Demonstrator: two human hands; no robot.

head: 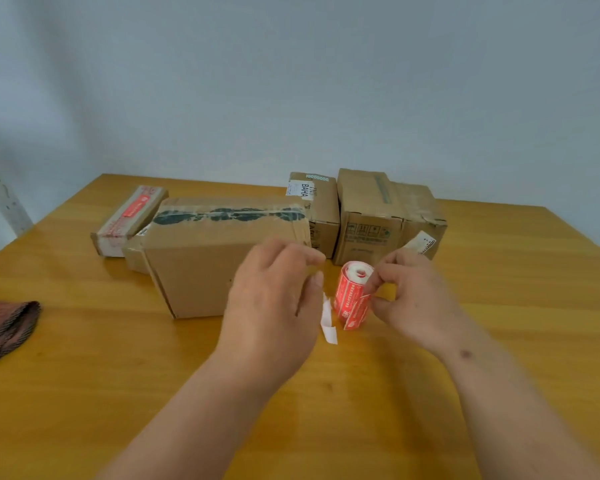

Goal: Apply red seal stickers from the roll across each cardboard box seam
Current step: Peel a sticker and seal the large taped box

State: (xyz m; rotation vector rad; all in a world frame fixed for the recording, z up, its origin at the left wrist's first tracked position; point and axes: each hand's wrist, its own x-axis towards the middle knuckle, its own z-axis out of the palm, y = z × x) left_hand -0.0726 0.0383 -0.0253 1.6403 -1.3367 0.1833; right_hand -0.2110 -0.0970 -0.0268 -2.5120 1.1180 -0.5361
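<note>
A red seal sticker roll (351,296) stands upright on the wooden table (118,358), in front of the boxes. My right hand (414,299) grips it, thumb on a sticker edge that lifts off the roll's side. A white backing strip (328,320) hangs left of the roll, its end on the table. My left hand (274,299) hovers beside it with loosely curled fingers, thumb tip just above the strip; contact is unclear. Behind lies a large cardboard box (219,251) with a taped, dark-smeared seam.
A narrow box (129,220) bearing a red sticker lies at the back left. Two more cardboard boxes, a middle one (321,209) and a right one (385,216), stand at the back. A folded reddish cloth (7,330) lies at the left table edge.
</note>
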